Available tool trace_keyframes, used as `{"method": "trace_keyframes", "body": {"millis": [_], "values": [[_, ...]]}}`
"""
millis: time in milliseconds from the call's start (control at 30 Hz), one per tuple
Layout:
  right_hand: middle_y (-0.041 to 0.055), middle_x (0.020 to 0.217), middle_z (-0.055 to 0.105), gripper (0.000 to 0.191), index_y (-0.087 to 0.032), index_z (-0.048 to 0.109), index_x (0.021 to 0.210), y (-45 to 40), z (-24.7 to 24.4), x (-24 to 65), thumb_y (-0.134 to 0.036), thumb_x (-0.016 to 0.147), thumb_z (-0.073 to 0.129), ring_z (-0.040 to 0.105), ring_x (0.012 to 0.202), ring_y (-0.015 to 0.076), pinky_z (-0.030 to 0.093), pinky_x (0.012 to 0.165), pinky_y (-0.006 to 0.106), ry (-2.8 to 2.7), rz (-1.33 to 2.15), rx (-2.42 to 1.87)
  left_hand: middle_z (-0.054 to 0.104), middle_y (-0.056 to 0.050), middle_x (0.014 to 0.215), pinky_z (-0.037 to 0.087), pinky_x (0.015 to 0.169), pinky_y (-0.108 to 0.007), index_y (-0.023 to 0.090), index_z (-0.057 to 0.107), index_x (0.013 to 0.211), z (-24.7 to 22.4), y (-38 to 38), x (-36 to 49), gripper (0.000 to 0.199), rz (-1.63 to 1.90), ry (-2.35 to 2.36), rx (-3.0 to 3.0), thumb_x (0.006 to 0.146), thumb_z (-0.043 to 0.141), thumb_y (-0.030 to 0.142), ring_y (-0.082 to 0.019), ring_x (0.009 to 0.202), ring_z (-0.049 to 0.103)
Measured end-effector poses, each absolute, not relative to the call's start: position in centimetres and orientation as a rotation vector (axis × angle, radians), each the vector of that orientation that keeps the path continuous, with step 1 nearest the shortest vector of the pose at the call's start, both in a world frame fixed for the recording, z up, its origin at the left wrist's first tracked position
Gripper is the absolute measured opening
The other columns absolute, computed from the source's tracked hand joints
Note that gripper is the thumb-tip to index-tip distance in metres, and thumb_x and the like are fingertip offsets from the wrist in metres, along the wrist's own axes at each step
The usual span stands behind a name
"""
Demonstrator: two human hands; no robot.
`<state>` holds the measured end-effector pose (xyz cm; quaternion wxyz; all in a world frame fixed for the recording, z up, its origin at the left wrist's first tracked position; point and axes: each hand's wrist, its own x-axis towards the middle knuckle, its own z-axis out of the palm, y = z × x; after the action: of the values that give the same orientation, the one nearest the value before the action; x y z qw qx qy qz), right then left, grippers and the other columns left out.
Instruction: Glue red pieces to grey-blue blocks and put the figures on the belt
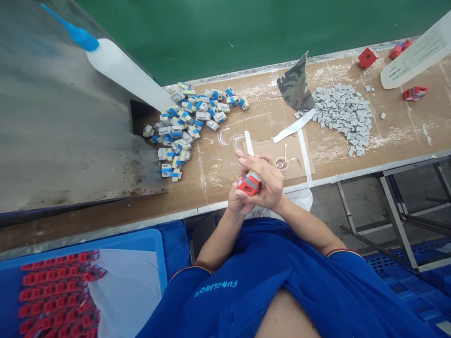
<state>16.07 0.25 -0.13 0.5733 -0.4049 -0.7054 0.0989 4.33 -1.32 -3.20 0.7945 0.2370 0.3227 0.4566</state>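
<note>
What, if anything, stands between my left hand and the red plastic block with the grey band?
Nothing visible: the bare left hand touches the red plastic block, and the bare right hand holds it too.

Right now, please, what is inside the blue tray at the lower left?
Many red parts, mostly in rows, and a white sheet are in the blue tray. Whatever lies beneath the sheet is covered, so I cannot tell.

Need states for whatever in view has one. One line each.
red piece: held in both hands
left hand: on the red piece
right hand: on the red piece, grip partly hidden
blue-banded parts: heaped
gray tiles: heaped, a few apart
white bottle: blue nozzle on
translucent bottle: top out of frame
tray: holds red blocks, mostly in rows
</note>
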Motion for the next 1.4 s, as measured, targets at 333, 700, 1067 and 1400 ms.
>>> {"method": "trace_keyframes", "body": {"millis": [333, 700, 1067, 1400], "values": [[0.0144, 0.137, 0.08, 0.056, -0.022, 0.062, 0.145, 0.1, -0.9, 16.1, -0.058, 0.102, 0.064, 0.081, 0.122, 0.0278, 0.059, 0.104, 0.05, -1.664, 0.201, -0.999, 0.079, -0.006, 0.112, 0.063, 0.105, -0.038, 0.025, 0.075, 0.12, -2.1, -1.1, 4.6, 0.082, 0.982, 0.699, 0.523, 0.061, 0.092, 0.08, -0.025, 0.11, 0.076], [0.0134, 0.134, 0.082, 0.057, -0.02, 0.058, 0.152, 0.3, -0.1, 15.9, -0.051, 0.104, 0.065, 0.083, 0.114, 0.0241, 0.061, 0.099, 0.044, -1.623, 0.143, -0.937, 0.075, -0.002, 0.101, 0.064, 0.097, -0.033, 0.027, 0.075, 0.122, -1.6, -1.2, 4.7, 0.085, 0.997, 0.78, 0.456, 0.055, 0.096, 0.077, -0.023, 0.102, 0.075], [0.0149, 0.141, 0.078, 0.065, -0.023, 0.056, 0.154, 0.4, -1.2, 15.7, -0.055, 0.099, 0.071, 0.08, 0.124, 0.0286, 0.059, 0.109, 0.05, -1.653, 0.254, -0.904, 0.075, -0.004, 0.101, 0.063, 0.098, -0.034, 0.026, 0.075, 0.121, -2.7, -1.1, 3.7, 0.083, 0.984, 0.793, 0.52, 0.06, 0.092, 0.08, -0.023, 0.104, 0.073], [0.0206, 0.143, 0.076, 0.076, -0.018, 0.05, 0.158, 0.3, -2.0, 16.0, -0.066, 0.101, 0.062, 0.076, 0.132, 0.0304, 0.064, 0.107, 0.05, -1.721, 0.345, -0.965, 0.078, -0.004, 0.104, 0.063, 0.084, -0.031, 0.025, 0.082, 0.105, -2.9, -0.3, 3.5, 0.07, 1.113, 0.8, 0.675, 0.058, 0.096, 0.076, -0.019, 0.089, 0.074]]}}
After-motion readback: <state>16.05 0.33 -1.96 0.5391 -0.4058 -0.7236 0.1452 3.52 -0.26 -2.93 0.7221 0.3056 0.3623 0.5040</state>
